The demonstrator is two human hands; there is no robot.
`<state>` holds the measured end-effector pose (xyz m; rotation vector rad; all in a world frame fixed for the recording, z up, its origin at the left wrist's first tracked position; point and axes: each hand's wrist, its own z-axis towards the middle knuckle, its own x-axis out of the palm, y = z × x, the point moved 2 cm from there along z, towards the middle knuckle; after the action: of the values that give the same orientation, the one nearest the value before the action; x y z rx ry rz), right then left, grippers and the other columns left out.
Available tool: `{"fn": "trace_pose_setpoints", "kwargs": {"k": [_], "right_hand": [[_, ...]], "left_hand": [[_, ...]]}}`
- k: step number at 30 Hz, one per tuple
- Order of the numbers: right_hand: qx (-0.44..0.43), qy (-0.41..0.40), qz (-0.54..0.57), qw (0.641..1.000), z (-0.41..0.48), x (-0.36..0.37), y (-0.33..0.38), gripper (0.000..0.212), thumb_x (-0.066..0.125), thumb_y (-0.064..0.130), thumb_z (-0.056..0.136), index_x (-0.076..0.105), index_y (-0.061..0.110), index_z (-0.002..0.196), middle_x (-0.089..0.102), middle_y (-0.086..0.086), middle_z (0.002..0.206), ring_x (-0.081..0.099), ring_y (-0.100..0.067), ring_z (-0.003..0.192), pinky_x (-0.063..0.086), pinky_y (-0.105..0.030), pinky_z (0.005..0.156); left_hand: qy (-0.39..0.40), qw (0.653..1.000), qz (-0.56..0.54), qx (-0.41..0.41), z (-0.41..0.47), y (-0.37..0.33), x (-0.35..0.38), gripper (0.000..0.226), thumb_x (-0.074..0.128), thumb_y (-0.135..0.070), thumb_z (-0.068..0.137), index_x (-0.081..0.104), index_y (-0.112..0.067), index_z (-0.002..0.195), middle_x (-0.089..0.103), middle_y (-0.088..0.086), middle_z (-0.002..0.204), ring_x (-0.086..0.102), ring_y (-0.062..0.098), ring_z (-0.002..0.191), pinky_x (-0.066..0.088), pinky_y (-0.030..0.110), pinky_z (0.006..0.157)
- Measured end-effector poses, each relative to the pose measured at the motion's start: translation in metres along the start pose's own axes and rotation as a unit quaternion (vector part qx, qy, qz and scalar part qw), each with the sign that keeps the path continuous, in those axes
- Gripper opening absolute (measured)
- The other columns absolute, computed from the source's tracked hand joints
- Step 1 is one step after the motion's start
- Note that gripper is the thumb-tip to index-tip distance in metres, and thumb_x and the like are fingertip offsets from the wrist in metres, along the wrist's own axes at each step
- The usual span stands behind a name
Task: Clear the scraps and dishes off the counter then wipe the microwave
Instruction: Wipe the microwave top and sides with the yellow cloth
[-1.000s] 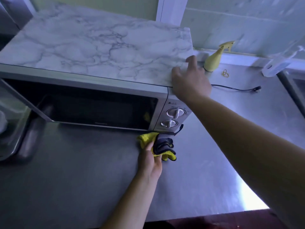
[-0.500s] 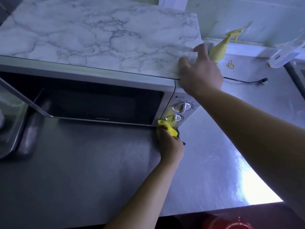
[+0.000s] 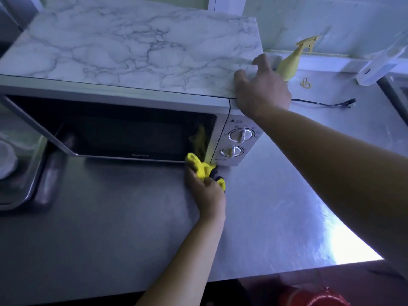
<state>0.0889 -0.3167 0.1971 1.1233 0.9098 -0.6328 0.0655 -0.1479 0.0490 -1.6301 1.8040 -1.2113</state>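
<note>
While the right hand (image 3: pixel 262 91), unclenched, apparently steadies the microwave (image 3: pixel 132 51), the left hand (image 3: pixel 205 191) below grips a cloth (image 3: pixel 198 167) against its front.

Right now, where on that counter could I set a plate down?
Bare steel counter lies before the microwave, between the tray and the left hand gripping the cloth. Crowded: behind the right hand, by spray bottle, rubber band, cable.

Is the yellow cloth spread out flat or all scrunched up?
Scrunched up. The yellow cloth with dark trim is bunched in the left hand, folds poking out, at the bottom edge of the silver microwave.
</note>
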Motion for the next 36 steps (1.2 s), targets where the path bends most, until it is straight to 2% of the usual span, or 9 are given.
{"fn": "trace_pose_setpoints", "kwargs": {"k": [3, 5, 11, 16, 18, 21, 26, 29, 36], "right_hand": [[-0.003, -0.002, -0.005, 1.0, 0.0, 0.001, 0.0, 0.04, 0.036, 0.05, 0.088, 0.045, 0.027, 0.12, 0.052, -0.005, 0.092, 0.048, -0.033, 0.082, 0.029, -0.037, 0.07], [-0.003, -0.003, -0.006, 1.0, 0.001, 0.002, 0.0, 0.039, 0.036, 0.049, 0.088, 0.045, 0.027, 0.119, 0.053, -0.006, 0.092, 0.048, -0.034, 0.082, 0.03, -0.037, 0.069], [-0.007, -0.016, -0.011, 1.0, 0.003, 0.004, -0.003, 0.041, 0.036, 0.049, 0.086, 0.045, 0.027, 0.118, 0.055, -0.004, 0.089, 0.05, -0.033, 0.084, 0.031, -0.038, 0.069], [-0.01, -0.023, -0.012, 1.0, 0.006, 0.004, -0.004, 0.042, 0.036, 0.049, 0.086, 0.046, 0.028, 0.121, 0.052, 0.0, 0.082, 0.05, -0.031, 0.083, 0.028, -0.036, 0.063], [-0.011, -0.023, -0.015, 1.0, 0.005, 0.004, -0.004, 0.041, 0.036, 0.049, 0.086, 0.046, 0.028, 0.12, 0.048, 0.004, 0.077, 0.05, -0.03, 0.082, 0.024, -0.035, 0.058], [-0.007, -0.019, -0.014, 1.0, 0.006, 0.005, -0.004, 0.042, 0.036, 0.05, 0.085, 0.047, 0.028, 0.12, 0.045, 0.007, 0.076, 0.05, -0.029, 0.082, 0.02, -0.032, 0.053], [-0.004, -0.019, 0.008, 1.0, 0.004, 0.004, -0.003, 0.046, 0.036, 0.053, 0.082, 0.049, 0.029, 0.119, 0.051, 0.005, 0.082, 0.051, -0.029, 0.084, 0.028, -0.035, 0.064], [0.005, 0.028, 0.043, 0.999, 0.002, 0.0, -0.005, 0.054, 0.038, 0.054, 0.081, 0.049, 0.034, 0.13, 0.058, -0.001, 0.099, 0.053, -0.028, 0.089, 0.035, -0.035, 0.071], [0.003, 0.075, 0.367, 0.927, -0.081, -0.04, -0.062, 0.067, 0.058, 0.047, 0.083, 0.042, 0.034, 0.147, 0.053, 0.014, 0.133, 0.05, -0.013, 0.125, 0.04, -0.03, 0.099]], "left_hand": [[-0.002, 0.996, 0.083, 0.044, -0.002, 0.004, 0.024, 0.072, 0.03, 0.013, 0.094, 0.025, -0.025, 0.155, 0.037, 0.004, 0.154, 0.051, 0.026, 0.131, 0.043, 0.04, 0.108], [-0.001, 0.994, 0.103, 0.044, -0.008, 0.017, 0.039, 0.074, 0.032, 0.012, 0.095, 0.016, -0.023, 0.158, 0.03, 0.005, 0.159, 0.047, 0.028, 0.136, 0.037, 0.04, 0.115], [-0.002, 0.996, 0.076, 0.044, -0.011, 0.044, 0.058, 0.082, 0.029, 0.017, 0.091, 0.008, -0.025, 0.159, 0.023, 0.002, 0.162, 0.046, 0.025, 0.137, 0.039, 0.04, 0.113], [0.082, 0.992, 0.087, -0.036, -0.034, 0.064, 0.073, 0.071, 0.031, 0.015, 0.09, 0.035, -0.021, 0.15, 0.047, 0.004, 0.145, 0.057, 0.025, 0.119, 0.048, 0.038, 0.103], [0.131, 0.985, 0.084, -0.07, -0.034, 0.068, 0.073, 0.055, 0.03, 0.013, 0.086, 0.052, -0.02, 0.125, 0.057, -0.001, 0.116, 0.058, 0.024, 0.094, 0.052, 0.042, 0.081], [0.219, 0.968, 0.097, -0.08, -0.028, 0.06, 0.064, 0.02, 0.034, -0.007, 0.094, 0.044, -0.015, 0.078, 0.049, -0.008, 0.07, 0.035, 0.02, 0.06, 0.028, 0.031, 0.052], [0.278, 0.946, 0.094, -0.14, -0.024, 0.037, 0.036, 0.041, 0.04, 0.003, 0.093, 0.068, -0.027, 0.093, 0.069, -0.004, 0.069, 0.064, 0.023, 0.055, 0.049, 0.039, 0.06], [0.268, 0.951, 0.079, -0.134, -0.027, 0.019, 0.016, 0.048, 0.042, 0.01, 0.089, 0.065, -0.018, 0.119, 0.068, 0.006, 0.093, 0.069, 0.024, 0.081, 0.059, 0.041, 0.07], [0.25, 0.958, 0.111, -0.09, -0.042, -0.033, -0.014, 0.024, 0.056, 0.002, 0.091, 0.064, -0.012, 0.109, 0.068, 0.005, 0.079, 0.069, 0.023, 0.073, 0.06, 0.04, 0.064]]}}
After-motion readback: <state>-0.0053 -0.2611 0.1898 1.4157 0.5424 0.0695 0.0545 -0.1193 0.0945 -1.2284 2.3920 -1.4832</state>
